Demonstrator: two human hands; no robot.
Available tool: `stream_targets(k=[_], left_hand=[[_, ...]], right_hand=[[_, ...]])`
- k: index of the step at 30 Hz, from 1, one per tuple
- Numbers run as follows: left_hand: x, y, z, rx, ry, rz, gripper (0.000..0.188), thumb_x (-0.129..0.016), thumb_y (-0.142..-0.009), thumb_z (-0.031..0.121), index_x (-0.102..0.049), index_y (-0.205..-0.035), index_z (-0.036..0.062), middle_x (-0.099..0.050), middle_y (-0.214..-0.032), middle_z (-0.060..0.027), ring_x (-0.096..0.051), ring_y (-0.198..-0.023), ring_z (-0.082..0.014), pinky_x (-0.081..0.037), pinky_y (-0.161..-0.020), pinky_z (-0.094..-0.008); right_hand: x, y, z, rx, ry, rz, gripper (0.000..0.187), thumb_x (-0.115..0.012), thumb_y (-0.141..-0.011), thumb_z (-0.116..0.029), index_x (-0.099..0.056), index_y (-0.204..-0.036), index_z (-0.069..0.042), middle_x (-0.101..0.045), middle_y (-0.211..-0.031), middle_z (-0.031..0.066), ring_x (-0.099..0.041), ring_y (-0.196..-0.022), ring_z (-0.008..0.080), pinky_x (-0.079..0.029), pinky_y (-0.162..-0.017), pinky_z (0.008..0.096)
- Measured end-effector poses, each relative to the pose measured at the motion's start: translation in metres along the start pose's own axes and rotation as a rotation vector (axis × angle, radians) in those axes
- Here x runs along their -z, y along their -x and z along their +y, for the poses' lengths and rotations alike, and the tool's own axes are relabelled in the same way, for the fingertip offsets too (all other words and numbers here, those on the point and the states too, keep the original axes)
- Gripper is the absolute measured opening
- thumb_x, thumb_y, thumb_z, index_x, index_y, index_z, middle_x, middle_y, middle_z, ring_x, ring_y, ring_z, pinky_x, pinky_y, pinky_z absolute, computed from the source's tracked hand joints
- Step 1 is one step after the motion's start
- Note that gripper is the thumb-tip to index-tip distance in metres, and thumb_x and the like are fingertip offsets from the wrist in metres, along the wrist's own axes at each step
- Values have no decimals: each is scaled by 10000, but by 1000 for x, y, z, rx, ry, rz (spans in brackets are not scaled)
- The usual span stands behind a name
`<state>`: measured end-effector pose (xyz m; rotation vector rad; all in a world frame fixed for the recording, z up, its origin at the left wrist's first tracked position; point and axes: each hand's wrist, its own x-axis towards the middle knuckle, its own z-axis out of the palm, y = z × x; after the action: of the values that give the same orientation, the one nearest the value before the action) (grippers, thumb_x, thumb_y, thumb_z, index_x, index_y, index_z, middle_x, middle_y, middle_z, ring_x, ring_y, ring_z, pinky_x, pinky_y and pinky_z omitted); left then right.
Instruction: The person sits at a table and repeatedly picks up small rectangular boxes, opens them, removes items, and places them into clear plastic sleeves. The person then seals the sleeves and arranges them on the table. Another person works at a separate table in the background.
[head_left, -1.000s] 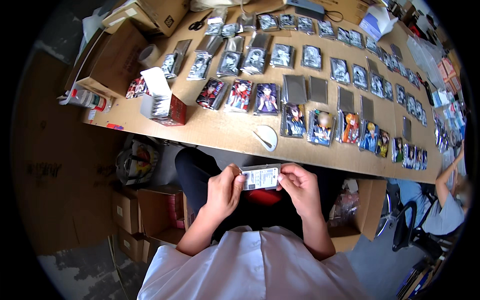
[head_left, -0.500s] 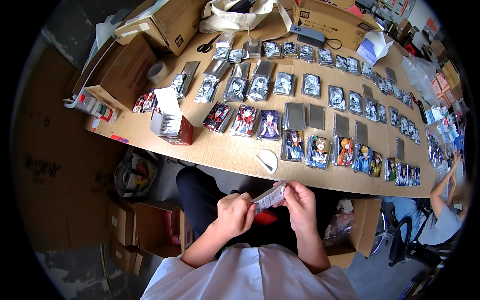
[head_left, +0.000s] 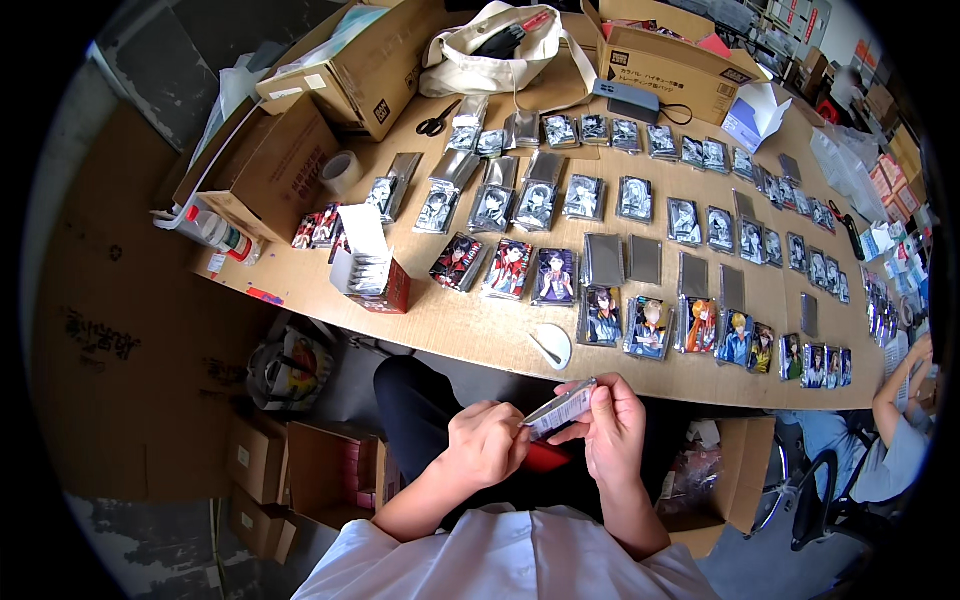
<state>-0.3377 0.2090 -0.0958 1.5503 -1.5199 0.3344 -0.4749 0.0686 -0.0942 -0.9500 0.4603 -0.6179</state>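
Over my lap, just off the table's near edge, a small flat silvery foil packet [head_left: 562, 408] with a printed white strip is held tilted between both hands. My right hand [head_left: 614, 425] grips its right end, thumb on the near face. My left hand [head_left: 487, 440] is closed with its fingers pinched at the packet's left end. On the table [head_left: 480, 335] beyond are a red-sided open box [head_left: 392, 290] with packets standing in it, stacks of coloured character cards [head_left: 508, 268], and a white rounded piece [head_left: 552, 347] with a dark slim mark or object on it.
Farther back lie rows of black-and-white cards [head_left: 584, 196] and clear sleeves [head_left: 604, 258]. Scissors [head_left: 437, 118], a tape roll [head_left: 341, 172], a bottle [head_left: 225, 238], cartons [head_left: 270, 165] and a cloth bag [head_left: 480, 70] line the back and left. A co-worker's arm [head_left: 895, 400] shows at right.
The whole view has shifted, so the table appears farther right and lower. In my hands the packet has tilted, and my left hand's fingers have turned at its left end.
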Motion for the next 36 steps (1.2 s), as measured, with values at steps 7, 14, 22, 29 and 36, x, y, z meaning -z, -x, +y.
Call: stream_targets(k=[7, 14, 22, 29, 36], left_hand=[[-1, -2, 2, 36, 18, 52, 207, -635, -887, -75, -453, -896, 22, -610, -739, -146, -565, -510, -274, -446, -459, -384], [7, 13, -5, 173, 219, 100, 175, -608, -974, -22, -465, -885, 28, -608, -713, -153, -540, -480, -282, -415, -448, -386], [0, 18, -3, 353, 193, 102, 116, -575, -1009, -53, -479, -983, 6, -603, -759, -160, -549, -507, -272, -427, -490, -379], [-4, 23, -4, 375, 219, 84, 103, -559, -1020, -54, -470, -1005, -3, -593, -764, -156, -551, -502, -269, -429, -488, -376], [-2, 29, -16, 603, 188, 19, 105, -524, -1061, -27, -470, -975, -3, -566, -770, -158, -571, -535, -298, -435, -503, -382]], right_hand=[[-11, -3, -11, 5, -74, -34, 284, -420, -1177, -243, -515, -1127, 19, -720, -1181, 232, -791, -894, 290, -714, -661, 395], [-8, 4, -12, 49, 88, -132, 260, -507, -1147, -146, -629, -1080, 74, -709, -1153, 178, -765, -961, 245, -715, -748, 395], [-3, -4, -8, 28, 52, -21, 116, -559, -1118, -94, -578, -1157, 14, -730, -1022, 149, -779, -864, 230, -711, -704, 368], [6, -5, -3, -58, 98, -22, 172, -578, -1103, -66, -635, -1181, 77, -742, -1039, 152, -771, -910, 222, -710, -743, 369], [15, -15, 0, -185, 221, -134, 199, -620, -1073, -24, -660, -1190, 131, -745, -1086, 150, -750, -967, 187, -695, -758, 339]])
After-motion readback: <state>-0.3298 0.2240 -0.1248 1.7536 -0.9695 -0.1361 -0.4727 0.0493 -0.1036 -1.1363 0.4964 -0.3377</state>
